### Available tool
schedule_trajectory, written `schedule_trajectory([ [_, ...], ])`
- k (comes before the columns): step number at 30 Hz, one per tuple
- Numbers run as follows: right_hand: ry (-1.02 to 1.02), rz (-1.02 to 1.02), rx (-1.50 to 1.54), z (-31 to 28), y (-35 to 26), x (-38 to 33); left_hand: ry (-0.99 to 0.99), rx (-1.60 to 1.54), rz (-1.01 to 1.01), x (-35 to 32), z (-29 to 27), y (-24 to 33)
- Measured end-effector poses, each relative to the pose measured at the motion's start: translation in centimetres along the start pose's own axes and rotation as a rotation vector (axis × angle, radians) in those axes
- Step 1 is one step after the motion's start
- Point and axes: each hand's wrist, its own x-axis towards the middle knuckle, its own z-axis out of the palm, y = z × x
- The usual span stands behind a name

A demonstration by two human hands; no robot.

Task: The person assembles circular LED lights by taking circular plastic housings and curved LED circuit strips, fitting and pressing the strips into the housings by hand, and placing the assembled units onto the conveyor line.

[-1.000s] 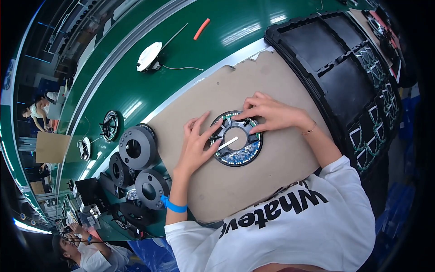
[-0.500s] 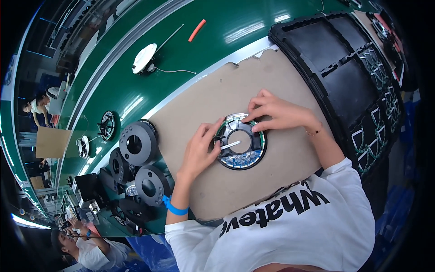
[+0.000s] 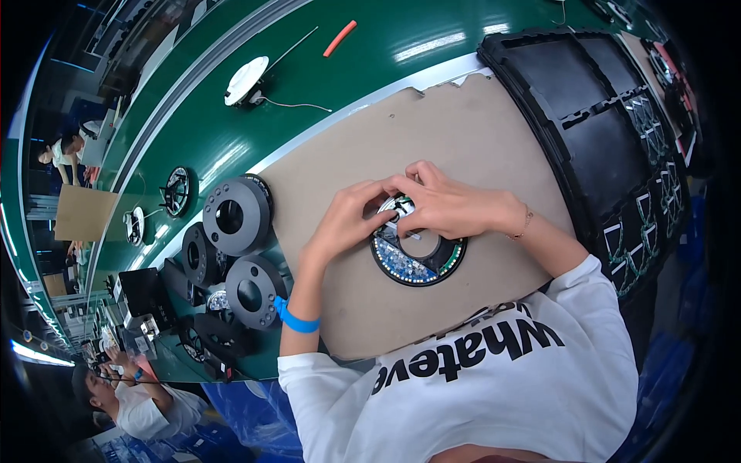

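The eleven-o'clock edge is hidden on the black ring-shaped housing [image 3: 442, 253] with blue circuit board [image 3: 401, 263], lying on brown cardboard [image 3: 478, 135]. Towards two o'clock, a black compartmented plastic tray [image 3: 602, 143] holds green-wired white pieces [image 3: 614, 236]. The left hand [image 3: 350, 219] and right hand [image 3: 455, 207] crowd over the housing, half-curled; what they grip, I can't tell.

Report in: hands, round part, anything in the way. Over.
Left hand and right hand close together, at far side of black ring. Ring on cardboard, blue circuit board facing up. Hands block view of far edge.
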Motion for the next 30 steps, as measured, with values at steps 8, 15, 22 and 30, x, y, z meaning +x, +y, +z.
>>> schedule_trajectory([
  [8, 0.032, -0.001, -0.097, 0.5, -0.2, 0.4, 0.052, -0.025, 0.035, -0.2, 0.1, -0.4],
  [15, 0.078, -0.038, -0.073, 1.1, -0.4, 0.7, 0.049, -0.044, 0.010, -0.3, 0.1, -0.1],
  [22, 0.112, -0.106, -0.021, 1.5, 0.0, 0.8, 0.075, -0.032, 0.059, -0.3, 0.2, -0.4],
  [30, 0.065, -0.030, -0.013, 1.5, 0.1, 0.9, 0.066, -0.033, 0.023, -0.4, 0.2, -0.5],
])
